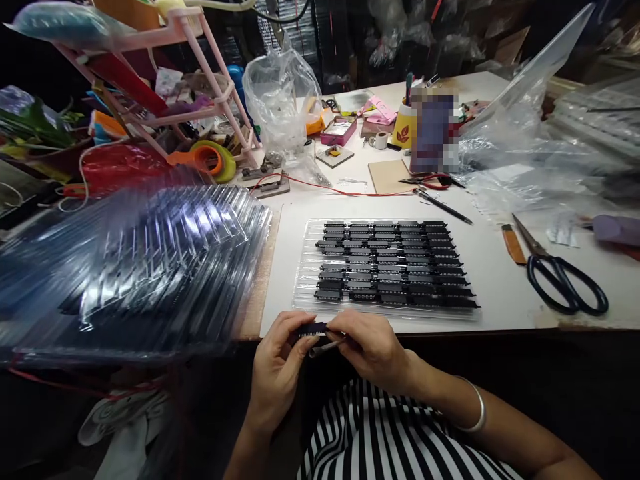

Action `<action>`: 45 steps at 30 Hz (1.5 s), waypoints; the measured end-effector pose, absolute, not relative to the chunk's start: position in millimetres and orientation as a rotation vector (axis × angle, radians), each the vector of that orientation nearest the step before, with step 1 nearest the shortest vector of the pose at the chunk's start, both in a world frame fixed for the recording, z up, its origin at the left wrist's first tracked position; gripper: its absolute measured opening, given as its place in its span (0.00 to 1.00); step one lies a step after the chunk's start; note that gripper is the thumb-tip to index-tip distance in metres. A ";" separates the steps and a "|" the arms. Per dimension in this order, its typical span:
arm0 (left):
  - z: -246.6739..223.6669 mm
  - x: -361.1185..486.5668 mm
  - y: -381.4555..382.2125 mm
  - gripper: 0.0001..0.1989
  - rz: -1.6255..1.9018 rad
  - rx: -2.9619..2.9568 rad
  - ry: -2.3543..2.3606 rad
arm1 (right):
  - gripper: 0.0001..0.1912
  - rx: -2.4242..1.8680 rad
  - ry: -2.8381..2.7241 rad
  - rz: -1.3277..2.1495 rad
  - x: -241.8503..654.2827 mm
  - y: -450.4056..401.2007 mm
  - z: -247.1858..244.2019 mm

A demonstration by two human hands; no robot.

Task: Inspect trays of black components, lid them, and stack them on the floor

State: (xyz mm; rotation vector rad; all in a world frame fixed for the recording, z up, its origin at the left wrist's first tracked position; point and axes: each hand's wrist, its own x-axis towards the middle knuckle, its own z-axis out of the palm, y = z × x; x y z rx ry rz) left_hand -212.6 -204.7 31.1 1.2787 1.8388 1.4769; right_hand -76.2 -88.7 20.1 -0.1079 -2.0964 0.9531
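Note:
My left hand point(275, 373) is closed on a small black strip with a row of fine comb-like teeth point(311, 329), pinching it between fingers and thumb just off the table's front edge. At the strip's other end are the fingertips of my right hand point(375, 347). That hand is also closed, around a thin grey rod-like tool point(324, 348) whose tip points left under the strip. Beyond both hands lies a clear plastic tray point(307, 267), holding several rows of similar black toothed strips point(390, 268). My fingers partly cover the held strip and the rod.
A tall stack of clear trays point(165, 260) stands left. Scissors point(565, 283) and an orange-handled cutter point(513, 245) lie right. Behind the tray are a black pen point(445, 205), red-handled pliers point(433, 181), a yellow cup point(401, 127) and plastic bags point(530, 160). A pink rack point(220, 100) stands back left.

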 end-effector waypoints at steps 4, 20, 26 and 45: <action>32.3 -210.0 -203.0 0.10 1.553 1.284 1.721 | 0.08 -0.093 -2.150 0.931 -72.9 -88.6 20.6; 22.7 -200.7 -205.7 0.08 1.549 1.308 1.694 | 0.07 -0.103 -2.181 0.812 -67.3 -88.6 17.1; 38.3 -211.3 -209.0 0.13 1.001 1.315 1.442 | 0.05 0.062 -2.536 0.990 -52.4 -73.8 42.3; 10.3 -189.5 -188.7 0.07 1.554 1.213 1.946 | 0.06 -0.047 -1.937 1.210 -74.7 -77.5 60.7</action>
